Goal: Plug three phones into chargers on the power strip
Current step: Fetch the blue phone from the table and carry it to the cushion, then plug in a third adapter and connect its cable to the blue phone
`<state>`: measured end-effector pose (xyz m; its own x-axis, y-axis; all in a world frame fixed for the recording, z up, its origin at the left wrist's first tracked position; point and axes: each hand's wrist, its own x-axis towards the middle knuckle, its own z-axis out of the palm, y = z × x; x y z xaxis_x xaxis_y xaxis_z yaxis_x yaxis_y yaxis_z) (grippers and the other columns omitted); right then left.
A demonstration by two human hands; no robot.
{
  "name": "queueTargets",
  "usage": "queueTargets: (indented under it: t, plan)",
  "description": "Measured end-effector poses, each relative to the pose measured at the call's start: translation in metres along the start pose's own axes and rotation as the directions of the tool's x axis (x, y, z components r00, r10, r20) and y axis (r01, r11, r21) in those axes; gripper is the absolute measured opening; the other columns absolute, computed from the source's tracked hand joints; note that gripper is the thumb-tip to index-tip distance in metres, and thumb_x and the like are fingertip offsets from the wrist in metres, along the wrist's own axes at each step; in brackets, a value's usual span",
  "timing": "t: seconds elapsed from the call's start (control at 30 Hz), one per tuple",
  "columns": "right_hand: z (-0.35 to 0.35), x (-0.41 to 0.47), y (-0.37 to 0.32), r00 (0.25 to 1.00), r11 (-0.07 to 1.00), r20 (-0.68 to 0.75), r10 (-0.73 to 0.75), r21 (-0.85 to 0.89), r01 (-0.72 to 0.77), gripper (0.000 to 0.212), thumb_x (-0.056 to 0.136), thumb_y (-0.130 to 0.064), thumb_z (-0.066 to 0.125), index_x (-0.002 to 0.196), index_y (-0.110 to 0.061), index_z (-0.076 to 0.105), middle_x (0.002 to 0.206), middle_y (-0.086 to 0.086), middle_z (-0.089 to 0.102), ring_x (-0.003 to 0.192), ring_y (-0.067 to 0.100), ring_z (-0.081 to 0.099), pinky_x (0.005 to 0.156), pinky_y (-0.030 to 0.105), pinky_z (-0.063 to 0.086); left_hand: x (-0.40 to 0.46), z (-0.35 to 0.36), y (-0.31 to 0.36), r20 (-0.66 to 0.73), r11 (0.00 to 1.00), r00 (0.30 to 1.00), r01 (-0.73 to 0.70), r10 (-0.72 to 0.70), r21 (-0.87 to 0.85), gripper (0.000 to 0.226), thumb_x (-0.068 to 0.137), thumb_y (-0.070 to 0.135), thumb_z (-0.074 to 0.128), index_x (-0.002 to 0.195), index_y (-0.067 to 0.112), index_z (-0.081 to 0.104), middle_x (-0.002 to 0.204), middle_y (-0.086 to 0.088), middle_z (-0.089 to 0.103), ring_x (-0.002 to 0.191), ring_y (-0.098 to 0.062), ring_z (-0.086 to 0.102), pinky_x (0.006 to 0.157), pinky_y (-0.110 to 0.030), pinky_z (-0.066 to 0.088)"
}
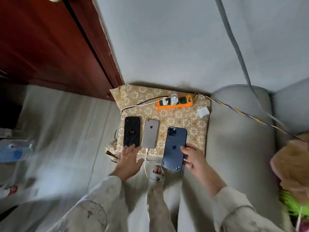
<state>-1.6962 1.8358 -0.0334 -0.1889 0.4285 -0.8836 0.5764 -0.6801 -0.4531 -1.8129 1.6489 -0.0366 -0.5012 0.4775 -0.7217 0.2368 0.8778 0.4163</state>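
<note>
Three phones lie face down on a small table with a floral cloth (175,118): a black phone (132,131) at the left, a silver phone (150,133) in the middle with a white cable (145,158) in its bottom end, and a blue phone (174,148) at the right, its lower end past the table edge. My right hand (192,156) grips the blue phone's right edge. My left hand (129,159) is spread flat, fingertips at the black phone's lower edge. An orange power strip (174,102) at the back carries two white chargers (168,99). A third white charger (203,111) lies loose at the right.
A grey sofa arm (239,131) stands right of the table, with a yellow-blue cord (247,115) running over it to the strip. A red-brown wooden door (50,47) is at the left, a grey wall behind. My sandalled foot (157,173) is below the table.
</note>
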Motion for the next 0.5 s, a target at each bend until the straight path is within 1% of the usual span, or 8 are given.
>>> queueTargets:
  t: [0.07,0.13,0.2,0.3,0.4,0.43,0.47,0.5]
  plan:
    - [0.003,0.015,-0.004,1.0,1.0,0.0,0.017,-0.01,-0.017,0.019,0.087,-0.005,0.058,0.104,-0.013,0.057,0.118,0.017,0.06,0.101,0.032,0.057,0.091,0.045,0.046,0.012,-0.001,0.002,-0.033,0.995,0.999,0.013,-0.01,0.099,0.062,0.092,0.034,0.047,0.145,0.026,0.015,0.157,-0.005,-0.002,0.143,-0.029,-0.008,0.115,-0.051,0.006]
    - [0.011,0.038,-0.006,1.0,1.0,0.011,0.014,-0.009,-0.014,0.016,0.087,-0.003,0.056,0.098,-0.014,0.056,0.113,0.016,0.061,0.096,0.03,0.059,0.091,0.048,0.046,0.037,0.005,0.001,-0.068,0.981,0.998,0.007,0.007,0.196,0.072,0.09,0.038,0.049,0.145,0.031,0.004,0.156,-0.005,-0.013,0.142,-0.031,-0.016,0.113,-0.058,0.002]
    - [0.021,0.078,-0.002,1.0,0.999,0.011,0.019,-0.033,-0.018,0.015,0.088,-0.003,0.055,0.098,-0.014,0.056,0.105,0.012,0.061,0.093,0.027,0.06,0.091,0.049,0.045,0.072,0.012,-0.006,-0.094,0.966,0.995,0.015,0.01,0.258,0.082,0.086,0.042,0.053,0.144,0.034,-0.006,0.155,-0.006,-0.019,0.141,-0.032,-0.019,0.11,-0.061,0.001]
    - [0.031,0.114,0.006,1.0,0.998,0.015,0.013,-0.069,-0.012,0.026,0.088,-0.007,0.057,0.114,-0.01,0.058,0.101,0.011,0.06,0.079,0.022,0.055,0.075,0.039,0.046,0.116,0.024,-0.014,-0.127,0.943,0.991,0.002,0.043,0.333,0.098,0.079,0.052,0.058,0.142,0.036,-0.015,0.153,-0.008,-0.025,0.139,-0.035,-0.022,0.107,-0.066,0.002]
    - [0.034,0.134,0.011,1.0,0.997,0.026,0.013,-0.076,-0.011,0.021,0.089,-0.007,0.055,0.109,-0.01,0.061,0.098,0.013,0.065,0.077,0.024,0.062,0.068,0.037,0.054,0.138,0.036,-0.012,-0.152,0.943,0.988,0.026,0.026,0.333,0.111,0.071,0.06,0.062,0.133,0.04,-0.028,0.151,-0.008,-0.03,0.138,-0.035,-0.024,0.107,-0.067,0.002]
    - [0.034,0.137,0.012,1.0,0.997,0.028,0.009,-0.074,-0.007,0.019,0.089,-0.007,0.055,0.106,-0.011,0.062,0.095,0.011,0.066,0.074,0.022,0.062,0.061,0.035,0.055,0.142,0.04,-0.012,-0.156,0.939,0.988,0.043,0.012,0.34,0.113,0.07,0.061,0.062,0.131,0.04,-0.031,0.15,-0.009,-0.032,0.138,-0.036,-0.025,0.107,-0.067,0.003]
    - [0.035,0.139,0.013,1.0,0.997,0.018,-0.004,-0.079,0.006,0.018,0.089,-0.007,0.055,0.103,-0.012,0.064,0.094,0.008,0.066,0.075,0.023,0.062,0.062,0.035,0.056,0.145,0.044,-0.011,-0.16,0.929,0.987,0.058,0.001,0.364,0.114,0.07,0.063,0.061,0.13,0.039,-0.033,0.149,-0.01,-0.033,0.138,-0.037,-0.025,0.107,-0.066,0.003]
    - [0.035,0.14,0.014,0.999,0.993,-0.01,-0.034,-0.116,0.032,0.017,0.088,-0.007,0.057,0.102,-0.012,0.066,0.097,0.008,0.067,0.083,0.025,0.064,0.072,0.04,0.057,0.145,0.047,-0.009,-0.16,0.914,0.987,0.075,-0.011,0.399,0.114,0.071,0.063,0.059,0.13,0.037,-0.034,0.149,-0.012,-0.033,0.137,-0.037,-0.025,0.108,-0.066,0.004]
